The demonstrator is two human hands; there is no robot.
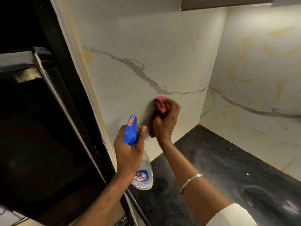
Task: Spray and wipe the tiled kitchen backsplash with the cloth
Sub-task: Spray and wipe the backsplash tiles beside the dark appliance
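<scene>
The right hand (165,121) is curled tight around a bunched pink cloth (158,104), pressing it flat against the white marble-veined tiled backsplash (138,46) just below a grey vein. The left hand (128,148), nearer and to the left, is wrapped closed around the neck of a clear plastic spray bottle with a blue trigger head (131,129), thumb raised beside the nozzle. Below lies the dark speckled stone tabletop (228,168).
</scene>
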